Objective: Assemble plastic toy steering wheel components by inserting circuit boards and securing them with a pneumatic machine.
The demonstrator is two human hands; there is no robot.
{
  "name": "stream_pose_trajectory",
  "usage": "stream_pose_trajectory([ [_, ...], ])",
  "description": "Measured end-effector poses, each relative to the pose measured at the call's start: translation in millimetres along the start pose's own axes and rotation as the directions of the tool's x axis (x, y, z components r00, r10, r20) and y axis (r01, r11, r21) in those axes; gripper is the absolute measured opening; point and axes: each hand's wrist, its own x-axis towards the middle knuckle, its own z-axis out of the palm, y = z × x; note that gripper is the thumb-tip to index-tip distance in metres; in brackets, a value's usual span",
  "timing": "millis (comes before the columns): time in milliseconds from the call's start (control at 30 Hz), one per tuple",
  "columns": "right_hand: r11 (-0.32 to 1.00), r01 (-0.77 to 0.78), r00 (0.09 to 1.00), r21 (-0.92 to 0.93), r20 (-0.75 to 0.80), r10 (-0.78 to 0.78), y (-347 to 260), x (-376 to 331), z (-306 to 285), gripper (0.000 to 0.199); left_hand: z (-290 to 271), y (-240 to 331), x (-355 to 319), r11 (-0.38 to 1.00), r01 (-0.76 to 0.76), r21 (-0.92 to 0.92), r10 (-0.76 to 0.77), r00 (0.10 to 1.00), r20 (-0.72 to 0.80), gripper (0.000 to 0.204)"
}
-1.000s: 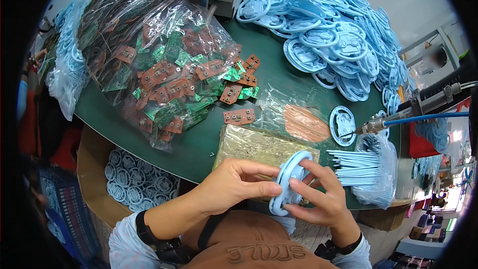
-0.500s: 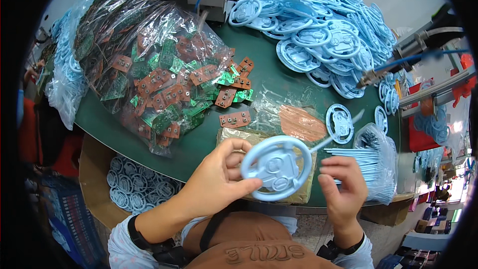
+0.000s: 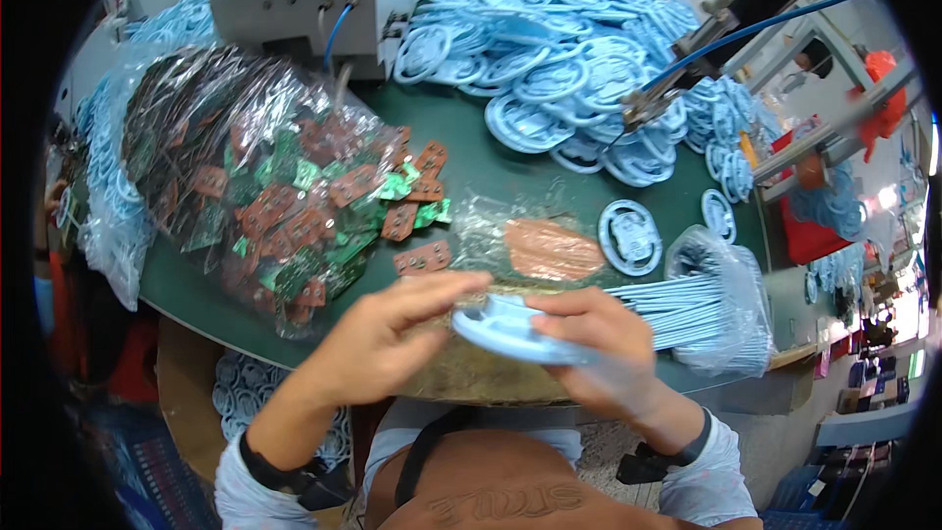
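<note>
A light-blue plastic toy steering wheel (image 3: 510, 332) is held above the table's near edge, tilted so that it shows nearly edge-on. My right hand (image 3: 603, 339) grips its right side, thumb on top and fingers below. A pale blurred streak runs down from that side across the right hand; what it is I cannot make out. My left hand (image 3: 378, 339) is beside the wheel's left end, fingers stretched out and thumb apart; whether it touches the rim I cannot tell. Below both hands lies a flat tan block (image 3: 481, 373). Another blue wheel (image 3: 630, 238) rests flat beyond my right hand.
Bagged brown and green circuit boards (image 3: 285, 206) cover the table's left. Many blue wheels (image 3: 549, 69) are heaped at the back beside a grey machine (image 3: 294, 0). Bagged blue sticks (image 3: 687, 309) lie right; a metal arm (image 3: 677, 69) reaches in. A carton (image 3: 186, 383) stands below.
The wheel has gone from my left hand into my right and turned from face-up to nearly edge-on. My left hand has opened. The view has shifted, moving the table things left.
</note>
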Motion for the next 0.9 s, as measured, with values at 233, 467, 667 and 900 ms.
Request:
stream_pose_trajectory([
  [233, 0.998, 0.055, 0.943, -0.014, 0.33, -0.048, -1, -22, -1, 0.032, 34, 0, 4, 0.815, -0.229, 0.532, 0.07, 0.951, 0.302, 0.102],
  [467, 0.993, -0.097, 0.767, -0.07, -0.641, 0.03, -5, 54, -111, 0.05, 45, 20, 7, 0.703, -0.254, 0.664, 0.045, 0.948, 0.315, 0.089],
  [667, 0.838, -0.022, 0.999, 0.545, 0.044, -0.003, 26, 116, -167, 0.07, 29, 5, 11, 0.79, -0.182, 0.586, 0.006, 0.957, 0.289, 0.093],
  [900, 0.535, 0.012, 1.0, 0.844, -0.012, -0.003, -37, 97, -109, 0.014, 47, -18, -4, 0.847, -0.119, 0.519, 0.098, 0.993, 0.068, 0.096],
])
